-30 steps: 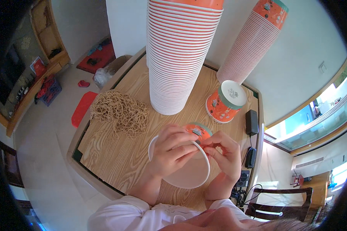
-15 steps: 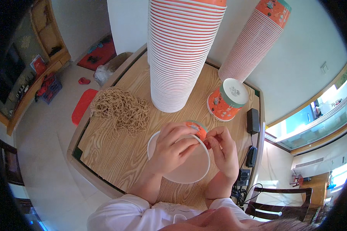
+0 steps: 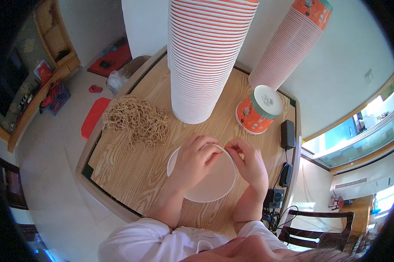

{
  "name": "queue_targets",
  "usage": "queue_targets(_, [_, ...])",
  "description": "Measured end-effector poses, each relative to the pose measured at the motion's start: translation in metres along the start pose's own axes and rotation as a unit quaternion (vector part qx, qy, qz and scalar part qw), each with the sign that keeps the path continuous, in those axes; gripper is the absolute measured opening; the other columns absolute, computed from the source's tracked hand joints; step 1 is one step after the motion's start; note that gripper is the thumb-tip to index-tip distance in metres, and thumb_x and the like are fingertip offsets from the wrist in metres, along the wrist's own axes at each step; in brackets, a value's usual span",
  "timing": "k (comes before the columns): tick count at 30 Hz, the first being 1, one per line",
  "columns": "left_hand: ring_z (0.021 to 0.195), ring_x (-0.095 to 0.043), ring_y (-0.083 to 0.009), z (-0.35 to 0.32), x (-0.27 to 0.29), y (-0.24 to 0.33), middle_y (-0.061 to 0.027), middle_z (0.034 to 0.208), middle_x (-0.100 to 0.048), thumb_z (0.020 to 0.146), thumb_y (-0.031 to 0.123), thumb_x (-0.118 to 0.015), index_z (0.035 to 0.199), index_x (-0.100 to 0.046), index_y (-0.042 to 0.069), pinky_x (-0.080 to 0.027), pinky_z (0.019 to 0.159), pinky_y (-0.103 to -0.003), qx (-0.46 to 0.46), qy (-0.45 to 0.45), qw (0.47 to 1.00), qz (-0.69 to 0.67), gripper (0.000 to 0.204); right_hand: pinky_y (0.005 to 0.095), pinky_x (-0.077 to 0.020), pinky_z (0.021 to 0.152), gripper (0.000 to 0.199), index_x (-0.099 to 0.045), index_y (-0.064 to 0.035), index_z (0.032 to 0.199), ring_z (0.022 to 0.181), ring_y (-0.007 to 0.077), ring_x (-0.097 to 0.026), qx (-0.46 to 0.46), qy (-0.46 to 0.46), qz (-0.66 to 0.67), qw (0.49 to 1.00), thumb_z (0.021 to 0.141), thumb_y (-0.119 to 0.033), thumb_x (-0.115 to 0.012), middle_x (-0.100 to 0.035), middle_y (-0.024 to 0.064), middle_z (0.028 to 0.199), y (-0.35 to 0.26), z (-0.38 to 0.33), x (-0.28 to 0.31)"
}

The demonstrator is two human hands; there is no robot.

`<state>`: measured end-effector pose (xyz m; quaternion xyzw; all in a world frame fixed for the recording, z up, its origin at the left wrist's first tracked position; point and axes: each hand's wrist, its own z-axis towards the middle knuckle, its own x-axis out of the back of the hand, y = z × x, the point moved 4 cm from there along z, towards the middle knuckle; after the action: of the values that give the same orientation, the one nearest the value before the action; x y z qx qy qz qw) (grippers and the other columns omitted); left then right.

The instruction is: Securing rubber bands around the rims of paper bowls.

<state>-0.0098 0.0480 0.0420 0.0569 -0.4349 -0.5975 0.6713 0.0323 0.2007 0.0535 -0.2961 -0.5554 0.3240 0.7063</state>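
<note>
Close to me, a white-lined paper bucket is tipped so that its round mouth faces me. My left hand reaches across the mouth, its fingers curled over the upper rim and closed on it. At the upper right of the rim, my right hand is closed in a pinch, with thumb and forefinger together. Whatever lies between those fingertips is too small or hidden to make out. Left of the bucket, a tangled heap of tan cord lies on the wooden table.
Beyond my hands rises a tall stack of nested paper buckets; another stack leans at the back right. One orange bucket stands upside down before it. Black power adapters with cables line the right edge, near a dark chair.
My hands have come closer together at the rim, the right one moving slightly up and left. The bucket has turned a little, and its orange outside no longer shows past the rim.
</note>
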Motion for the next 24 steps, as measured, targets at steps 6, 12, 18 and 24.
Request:
queue_targets(6, [0.091, -0.057, -0.0259, -0.0007, 0.0050, -0.0020, -0.0047, 0.094, -0.061, 0.070, 0.003, -0.071, 0.084, -0.062, 0.005, -0.048, 0.078, -0.038, 0.018, 0.013, 0.999, -0.026, 0.016, 0.0289, -0.0511, 0.074, 0.021, -0.063, 0.0020, 0.103, 0.080, 0.0208, -0.065, 0.013, -0.017, 0.034, 0.999, 0.083, 0.003, -0.058, -0.065, 0.0123, 0.088, 0.0029, 0.0029, -0.0011])
queue_targets(12, [0.092, -0.056, -0.0263, -0.0018, 0.0047, -0.0033, -0.0047, 0.094, -0.060, 0.070, 0.004, -0.071, 0.084, -0.062, 0.005, -0.047, 0.079, -0.038, 0.016, -0.006, 1.000, -0.019, 0.016, 0.0314, -0.0516, 0.068, 0.015, -0.064, 0.0007, 0.097, 0.078, 0.0248, -0.066, 0.008, -0.018, -0.015, 1.000, 0.083, -0.001, -0.059, -0.066, 0.0141, 0.086, 0.0007, 0.0047, -0.0039])
queue_targets(18, [0.097, -0.054, -0.0274, -0.0024, 0.0021, -0.0047, -0.0058, 0.096, -0.059, 0.069, 0.006, -0.071, 0.086, -0.058, 0.005, -0.044, 0.084, -0.040, 0.020, -0.025, 0.999, -0.001, 0.021, 0.0357, -0.0521, 0.062, 0.009, -0.059, -0.0010, 0.093, 0.073, 0.0301, -0.068, -0.038, 0.041, 0.019, 0.998, 0.087, -0.007, -0.059, -0.065, 0.0174, 0.079, 0.0033, 0.0038, -0.0053])
queue_targets(24, [0.099, -0.052, -0.0286, -0.0017, 0.0015, -0.0032, -0.0078, 0.095, -0.056, 0.072, 0.004, -0.068, 0.092, -0.052, 0.007, -0.040, 0.087, -0.042, 0.036, -0.059, 0.997, 0.026, 0.026, 0.0358, -0.0523, 0.062, 0.008, -0.057, -0.0014, 0.094, 0.073, 0.0306, -0.068, -0.020, 0.045, 0.001, 0.999, 0.089, -0.008, -0.057, -0.065, 0.0168, 0.080, 0.0021, 0.0043, -0.0053])
